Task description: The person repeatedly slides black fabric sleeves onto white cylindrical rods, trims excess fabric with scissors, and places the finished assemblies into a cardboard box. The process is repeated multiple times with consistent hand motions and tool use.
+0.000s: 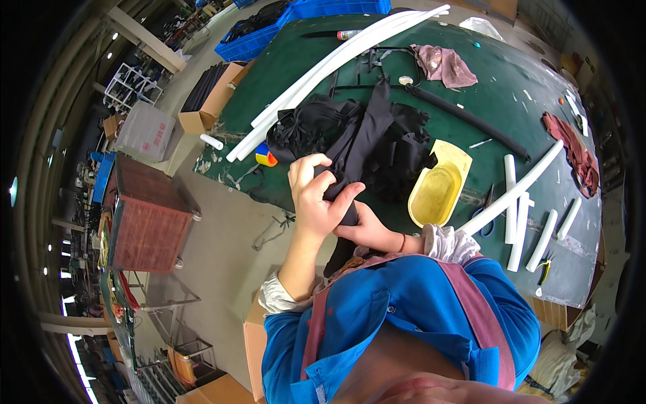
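My left hand [315, 196] is closed over a bunched length of black fabric [368, 138], fingers curled around it from above. Just below it, my right hand [371, 227] grips the same fabric near its lower end, its fingers partly hidden behind the cloth. The fabric stretches from my hands up across the table, over a loose heap of black cloth strips [316, 124]. Whether something stiff is inside the held part I cannot tell. A yellow plastic tub [439, 192] sits right of the heap.
Long white foam tubes [336, 60] lie across the green table [269, 74]; shorter white tubes [518, 229] lie at the right beside scissors [489, 214] and yellow-handled pliers [545, 269]. A black tube [471, 121] rests behind the tub. A red-brown wheeled cart [151, 215] stands left.
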{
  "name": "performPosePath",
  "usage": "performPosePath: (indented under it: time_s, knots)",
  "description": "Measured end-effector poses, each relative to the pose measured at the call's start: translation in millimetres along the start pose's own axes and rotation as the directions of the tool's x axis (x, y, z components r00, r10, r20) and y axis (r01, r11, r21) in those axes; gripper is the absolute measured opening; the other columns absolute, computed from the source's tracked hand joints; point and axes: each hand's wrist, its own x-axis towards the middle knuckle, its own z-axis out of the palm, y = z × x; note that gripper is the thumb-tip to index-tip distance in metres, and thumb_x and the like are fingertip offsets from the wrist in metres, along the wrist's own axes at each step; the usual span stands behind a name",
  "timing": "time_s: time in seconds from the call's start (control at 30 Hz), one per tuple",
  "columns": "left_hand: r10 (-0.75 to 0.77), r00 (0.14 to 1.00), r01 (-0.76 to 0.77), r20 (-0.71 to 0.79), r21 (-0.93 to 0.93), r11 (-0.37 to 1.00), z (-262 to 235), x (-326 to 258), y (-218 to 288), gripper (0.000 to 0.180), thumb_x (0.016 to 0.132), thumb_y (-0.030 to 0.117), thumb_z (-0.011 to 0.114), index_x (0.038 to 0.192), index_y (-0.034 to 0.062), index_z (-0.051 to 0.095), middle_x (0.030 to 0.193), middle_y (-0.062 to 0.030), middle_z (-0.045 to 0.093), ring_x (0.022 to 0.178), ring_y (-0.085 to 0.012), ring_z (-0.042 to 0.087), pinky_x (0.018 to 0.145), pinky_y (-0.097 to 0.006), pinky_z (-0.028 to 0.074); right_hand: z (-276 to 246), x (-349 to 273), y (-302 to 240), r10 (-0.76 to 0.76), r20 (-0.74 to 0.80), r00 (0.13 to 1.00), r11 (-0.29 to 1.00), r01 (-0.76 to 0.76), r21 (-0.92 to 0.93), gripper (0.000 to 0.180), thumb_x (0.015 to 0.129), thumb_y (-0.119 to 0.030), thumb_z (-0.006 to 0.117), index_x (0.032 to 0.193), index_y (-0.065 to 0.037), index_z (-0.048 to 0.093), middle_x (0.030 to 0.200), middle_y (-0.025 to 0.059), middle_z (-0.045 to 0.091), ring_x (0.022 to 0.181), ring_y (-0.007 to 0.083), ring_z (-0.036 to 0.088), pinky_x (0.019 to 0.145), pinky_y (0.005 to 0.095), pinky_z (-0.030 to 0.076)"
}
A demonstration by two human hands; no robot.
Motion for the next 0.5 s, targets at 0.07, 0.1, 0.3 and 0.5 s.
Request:
performPosePath:
  time_s: [0.07, 0.1, 0.3, 0.5]
  knots:
    - [-0.008, 0.996, 0.013, 0.086, -0.058, 0.998, -4, 0, -4, 0.039, 0.068, 0.025, 0.081, 0.07, -0.0018, 0.053, 0.097, -0.0136, 0.058, 0.086, -0.0258, 0.052, 0.074, -0.034, 0.044, -1, 1, 1, 0.022, 0.025, 0.999, 1.0, -0.022, -0.006, 0.029, 0.071, -0.004, 0.065, 0.099, 0.0, 0.055, 0.082, 0.0025, 0.059, 0.076, 0.0098, 0.054, 0.068, 0.0266, 0.046]
    - [-0.073, 0.993, 0.085, 0.096, -0.117, 0.99, -6, -2, -1, 0.038, 0.068, 0.025, 0.081, 0.072, -0.0021, 0.054, 0.097, -0.0139, 0.058, 0.087, -0.0256, 0.053, 0.074, -0.034, 0.045, -1, 1, 1, 0.026, 0.045, 0.999, 1.0, -0.026, -0.012, 0.03, 0.072, -0.005, 0.065, 0.099, 0.0, 0.055, 0.082, 0.0022, 0.059, 0.077, 0.0095, 0.054, 0.068, 0.0267, 0.046]
    - [-0.474, 0.88, 0.361, 0.031, -0.692, 0.625, -12, -22, 28, 0.1, 0.058, 0.021, 0.087, 0.138, 0.0006, 0.031, 0.123, -0.0195, 0.052, 0.102, -0.0301, 0.058, 0.09, -0.038, 0.048, 2, 7, -11, -0.125, 0.013, 0.992, 0.992, 0.125, 0.014, 0.016, 0.079, -0.008, 0.065, 0.094, -0.002, 0.06, 0.085, 0.0007, 0.06, 0.081, 0.0075, 0.055, 0.068, 0.0255, 0.046]
    - [-0.454, 0.795, 0.56, 0.402, -0.2, 0.804, -25, -108, 23, 0.108, 0.063, 0.028, 0.084, 0.143, -0.0023, 0.019, 0.132, -0.0252, 0.046, 0.122, -0.0371, 0.048, 0.101, -0.04, 0.039, -6, 18, -49, -0.183, -0.139, 0.973, 0.906, 0.222, 0.361, 0.023, 0.084, -0.013, 0.059, 0.101, -0.001, 0.05, 0.086, 0.0092, 0.059, 0.084, 0.0206, 0.058, 0.086, 0.0344, 0.046]
